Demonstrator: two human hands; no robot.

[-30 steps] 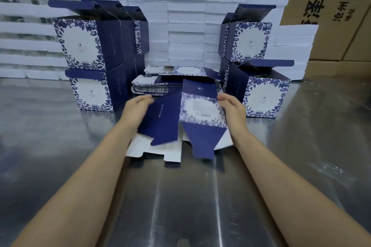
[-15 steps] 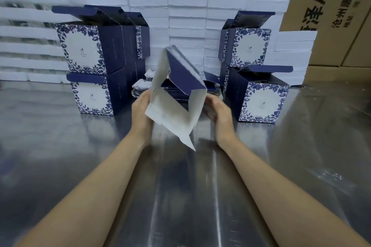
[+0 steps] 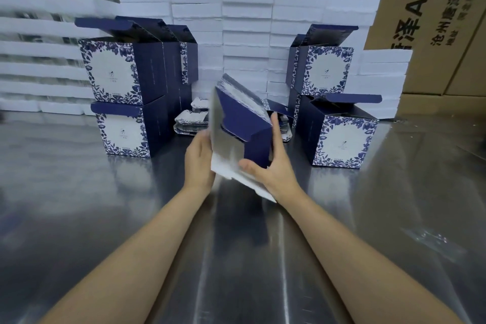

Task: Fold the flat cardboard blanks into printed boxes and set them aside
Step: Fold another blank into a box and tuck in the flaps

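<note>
Blank: a half-opened cardboard blank (image 3: 244, 123) is held up above the worktop (image 3: 263, 258), tilted, navy on its outer panels, white inside, blurred by motion.
Flaps: white lower flaps are seen hanging below the blank, toward the wrists.
Left grip: the left hand (image 3: 198, 160) is pressed against the blank's left edge; its fingers are hidden behind the card, so how far they curl cannot be told.
Right grip: the blank's right navy panel is clasped by the right hand (image 3: 273, 166), fingers up the far side, thumb laid across the white near face.
Position: the blank is caught between the two hands, at the centre of the worktop.
Flat stack: more flat blanks (image 3: 192, 121) are piled just behind the hands.
Finished boxes: folded boxes (image 3: 123, 97) are stacked at left, lids open, floral blue-and-white fronts; more boxes (image 3: 339, 134) are stacked at right.
Backdrop: white foam slabs (image 3: 247, 34) are stacked behind, brown cartons (image 3: 434, 21) beyond.
</note>
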